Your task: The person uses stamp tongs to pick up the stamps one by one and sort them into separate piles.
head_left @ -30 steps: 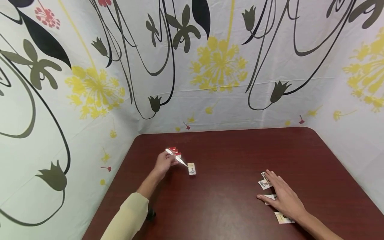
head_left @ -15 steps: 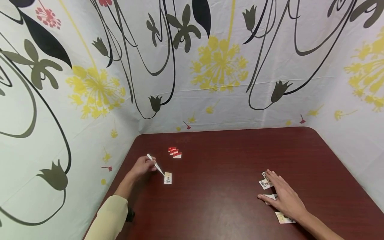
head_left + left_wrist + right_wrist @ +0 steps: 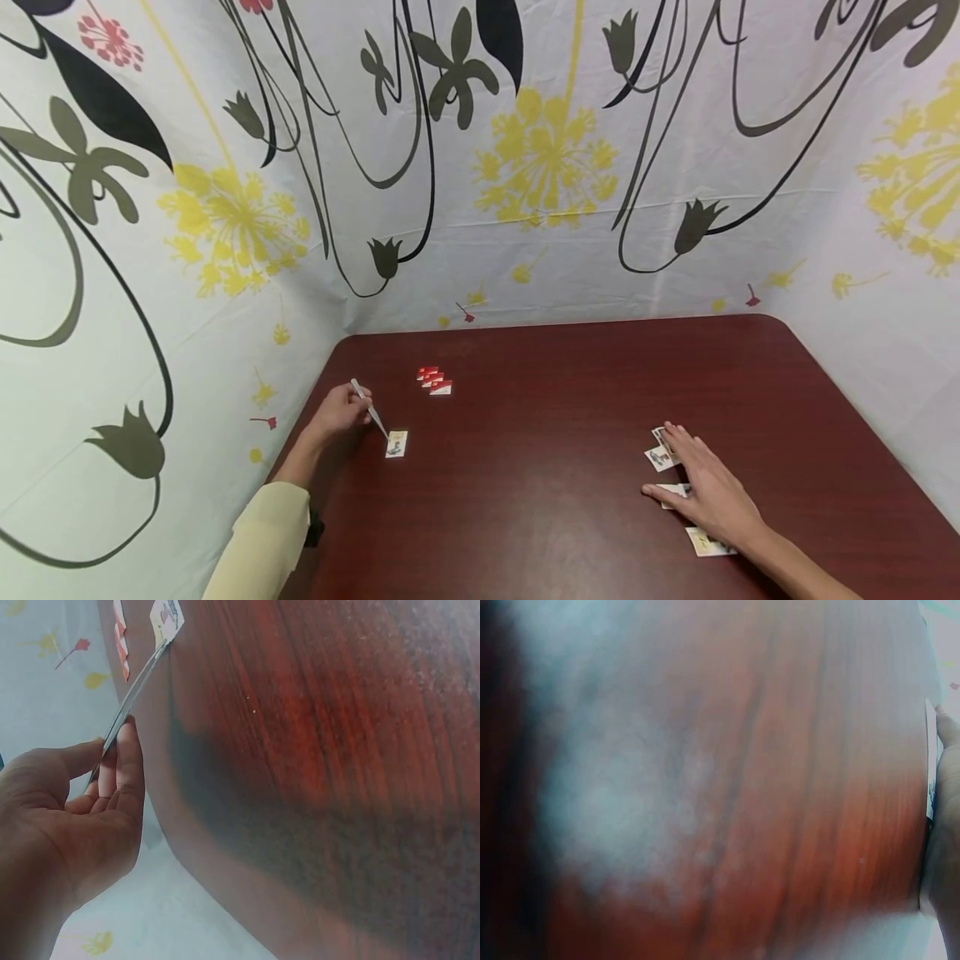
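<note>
My left hand pinches a pair of silver tweezers between thumb and fingers, on the table's left side. At the tweezers' tips is a corner of a small pale printed card; whether the card touches the tabletop I cannot tell. The left wrist view has the tweezers reaching up to that card. On the right, my right hand lies with fingers spread over several similar cards, partly hiding them. The right wrist view catches only that hand's edge beside a card.
Several red-and-white cards lie overlapped in a stepped row behind the left hand. Another pale card pokes out beneath the right wrist. A dark red wooden table meets a white flower-patterned cloth at its back and sides.
My left hand has moved left, away from the red-and-white cards, and the card at the tweezers' tips has travelled left and slightly nearer with it. The right hand has stayed in place.
</note>
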### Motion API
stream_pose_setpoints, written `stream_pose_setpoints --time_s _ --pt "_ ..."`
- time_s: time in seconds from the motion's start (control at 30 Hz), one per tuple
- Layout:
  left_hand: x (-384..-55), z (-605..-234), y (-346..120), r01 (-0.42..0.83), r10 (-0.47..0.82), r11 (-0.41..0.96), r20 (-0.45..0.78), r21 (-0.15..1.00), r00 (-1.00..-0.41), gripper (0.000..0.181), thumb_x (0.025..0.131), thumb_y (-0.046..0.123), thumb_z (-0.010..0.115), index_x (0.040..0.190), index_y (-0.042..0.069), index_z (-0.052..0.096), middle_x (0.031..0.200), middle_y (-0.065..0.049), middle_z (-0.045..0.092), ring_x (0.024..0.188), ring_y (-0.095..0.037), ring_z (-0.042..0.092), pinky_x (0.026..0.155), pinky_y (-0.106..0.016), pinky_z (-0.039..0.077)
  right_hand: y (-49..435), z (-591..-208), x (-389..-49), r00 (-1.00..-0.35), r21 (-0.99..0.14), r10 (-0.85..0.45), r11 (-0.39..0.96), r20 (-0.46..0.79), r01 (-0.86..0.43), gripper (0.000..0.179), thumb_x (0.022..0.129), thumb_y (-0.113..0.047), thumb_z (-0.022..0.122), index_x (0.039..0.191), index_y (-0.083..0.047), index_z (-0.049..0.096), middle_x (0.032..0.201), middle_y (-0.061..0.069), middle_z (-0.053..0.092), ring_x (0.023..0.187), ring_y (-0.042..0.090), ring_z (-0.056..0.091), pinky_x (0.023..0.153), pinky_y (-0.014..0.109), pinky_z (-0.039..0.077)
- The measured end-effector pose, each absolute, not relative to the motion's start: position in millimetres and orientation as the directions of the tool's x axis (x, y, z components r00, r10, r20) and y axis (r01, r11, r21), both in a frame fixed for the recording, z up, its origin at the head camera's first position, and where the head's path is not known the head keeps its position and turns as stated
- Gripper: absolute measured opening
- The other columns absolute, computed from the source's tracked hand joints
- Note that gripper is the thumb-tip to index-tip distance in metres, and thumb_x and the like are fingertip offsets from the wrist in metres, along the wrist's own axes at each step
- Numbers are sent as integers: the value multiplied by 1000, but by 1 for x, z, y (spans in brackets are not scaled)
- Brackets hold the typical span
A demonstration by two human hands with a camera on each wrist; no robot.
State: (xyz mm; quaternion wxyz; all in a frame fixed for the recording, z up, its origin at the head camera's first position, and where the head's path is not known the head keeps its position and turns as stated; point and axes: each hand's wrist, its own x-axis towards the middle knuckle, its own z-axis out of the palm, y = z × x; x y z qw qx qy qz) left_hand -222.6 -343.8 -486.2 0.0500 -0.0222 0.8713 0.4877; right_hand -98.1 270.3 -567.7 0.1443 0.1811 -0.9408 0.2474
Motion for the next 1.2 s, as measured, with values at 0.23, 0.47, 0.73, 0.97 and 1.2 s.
stream_pose_setpoints --time_s 0.23,0.47,0.73,0.97,1.2 --pt "-223 -482 -343 -59 -10 576 -66 816 -998 21 104 -5 60 120 -18 59 81 -12 66 70 -21 69 67 -35 67 270 -569 -98 -886 -401 -273 814 374 -420 98 87 -56 84 155 5 46 159 29 45 147 49 40 134 26 9" --pt "-221 -477 -344 -39 -15 600 -38 799 -999 19 105 -3 59 118 -16 60 81 -11 64 71 -18 68 66 -32 67 269 -569 -97 -886 -400 -275 814 373 -421 98 87 -55 84 155 5 47 158 29 45 147 49 41 133 23 7" --pt "-222 -473 -325 -43 -112 495 14 868 -994 24 107 5 61 124 -12 60 89 -12 67 73 -14 69 68 -24 66 271 -568 -98 -888 -405 -271 814 370 -417 99 87 -55 84 156 5 45 159 29 44 147 49 40 133 23 7" --pt "-232 -477 -280 -29 -248 16 -24 999 -969 26 106 1 60 128 -13 57 102 -7 64 79 -10 69 87 -32 67 272 -568 -97 -895 -428 -258 807 364 -407 101 87 -54 85 158 4 43 161 29 43 149 48 39 131 18 5" --pt "-234 -483 -207 -60 -146 -127 -79 990 -986 24 107 0 59 126 -15 56 105 -10 62 80 -14 68 93 -40 66 272 -568 -96 -909 -447 -240 810 340 -381 100 89 -56 82 160 1 41 163 26 41 150 47 37 131 16 3"
